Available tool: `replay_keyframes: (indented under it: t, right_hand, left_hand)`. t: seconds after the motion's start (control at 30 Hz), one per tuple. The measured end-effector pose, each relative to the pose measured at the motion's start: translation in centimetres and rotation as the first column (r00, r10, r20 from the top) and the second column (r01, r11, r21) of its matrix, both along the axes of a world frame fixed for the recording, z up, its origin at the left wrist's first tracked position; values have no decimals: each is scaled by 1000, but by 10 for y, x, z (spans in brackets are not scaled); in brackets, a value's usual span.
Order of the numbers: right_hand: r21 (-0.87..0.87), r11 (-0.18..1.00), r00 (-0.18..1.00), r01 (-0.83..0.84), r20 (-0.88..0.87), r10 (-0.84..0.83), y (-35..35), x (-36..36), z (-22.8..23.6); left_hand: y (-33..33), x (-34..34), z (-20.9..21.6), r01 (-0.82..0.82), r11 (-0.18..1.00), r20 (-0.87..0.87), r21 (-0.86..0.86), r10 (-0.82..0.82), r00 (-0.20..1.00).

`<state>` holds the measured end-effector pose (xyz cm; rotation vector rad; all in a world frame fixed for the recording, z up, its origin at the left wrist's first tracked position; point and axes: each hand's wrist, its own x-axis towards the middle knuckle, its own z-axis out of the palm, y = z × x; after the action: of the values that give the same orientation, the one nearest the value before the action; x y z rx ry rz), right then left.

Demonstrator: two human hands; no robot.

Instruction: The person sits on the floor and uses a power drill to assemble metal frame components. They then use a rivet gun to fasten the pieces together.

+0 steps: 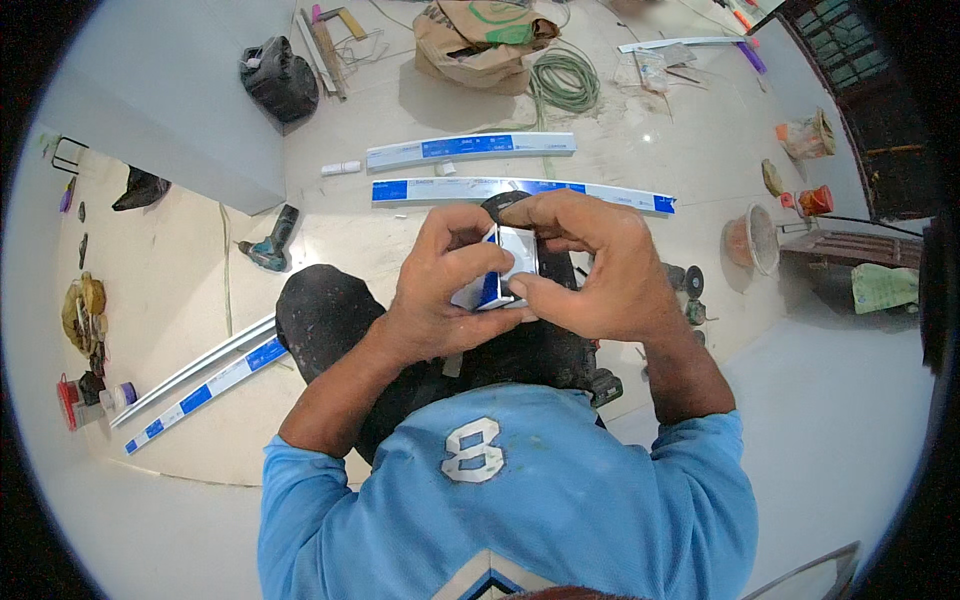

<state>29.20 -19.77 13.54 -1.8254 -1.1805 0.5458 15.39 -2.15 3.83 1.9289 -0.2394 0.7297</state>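
Above my lap, both hands are closed around a short white channel piece [518, 245] with a strip of blue film on its left side. My left hand [430, 290] grips its left side, with the thumb laid across the white face. From the right, my right hand [610, 270] pinches its lower edge near a dark gap, its forefinger curved over the top. The fingers partly cover the piece, so its inside is mostly hidden. Just beyond my hands, a long white channel [520, 188] with blue film lies on the floor, and a second long channel [470, 150] lies behind it.
A cordless drill [268, 242] stands left of my knee. More long strips [205, 390] lie at lower left. Farther off are a black jerrycan [278, 80], a large brown sack [465, 50] and a coiled green hose [565, 82]. A bucket [745, 242] lies tipped at right.
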Motion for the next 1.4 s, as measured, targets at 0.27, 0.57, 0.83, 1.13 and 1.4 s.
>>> replay_keyframes:
  t: [0.27, 0.57, 0.83, 1.13, 1.4]
  right_hand:
    - [111, 974, 976, -195, 120, 182, 7, 0, 1]
    - [177, 977, 985, -123, 144, 98, 4, -23, -6]
    - [141, 988, 986, -62, 165, 38, 3, -29, -2]
    - [94, 994, 986, -61, 162, 45, 4, -28, 6]
    - [-4, 995, 954, -98, 286, 95, 7, -13, 10]
  left_hand:
    - [-7, -12, -5, -35, 999, 92, -26, 37, 995]
    - [-16, -17, -12, -108, 994, 103, 22, 106, 989]
    - [-17, -12, -16, -120, 993, 135, 11, 117, 984]
    - [-12, -9, -12, -108, 992, 127, 72, 98, 987]
    - [-18, 7, -16, -85, 996, 102, 1, 85, 991]
